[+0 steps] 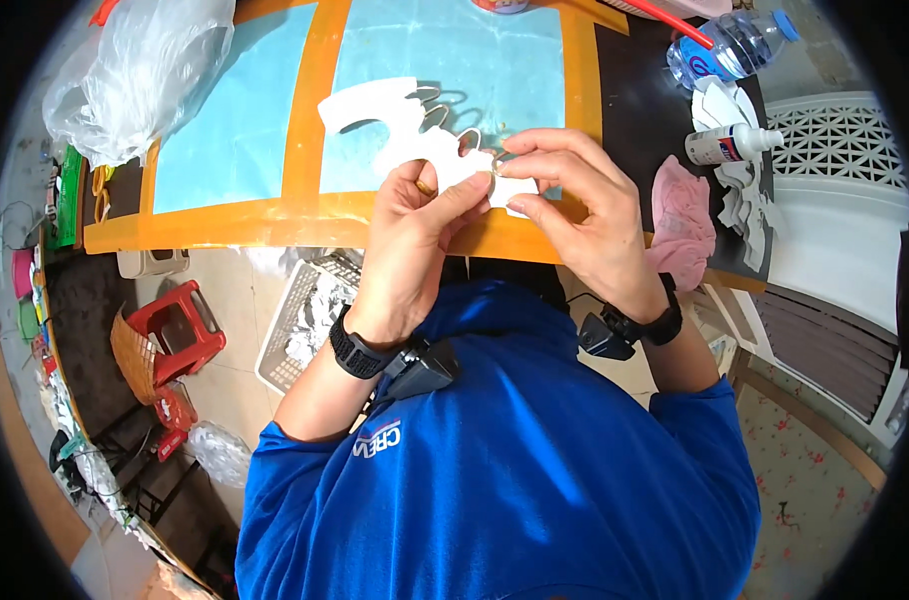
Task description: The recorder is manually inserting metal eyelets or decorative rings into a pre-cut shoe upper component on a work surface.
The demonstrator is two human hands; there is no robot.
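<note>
Over the near edge of the table I hold a curved white card with scalloped notches, tilted from upper left to lower right. Several thin metal rings, perhaps bracelets or hoops, stand along its upper edge. My left hand is closed on the card's middle, thumb on top and fingers beneath. My right hand is closed in a pinch at the card's right end. Its fingertips touch a ring there, close to my left thumb. The fingers partly hide that ring, so how it sits on the card cannot be made out.
Blue sheets edged with orange tape cover the table. A clear plastic bag lies at the far left. On the right are a water bottle, a small white bottle, white scraps and a pink cloth. Below left stand a basket and red stool.
</note>
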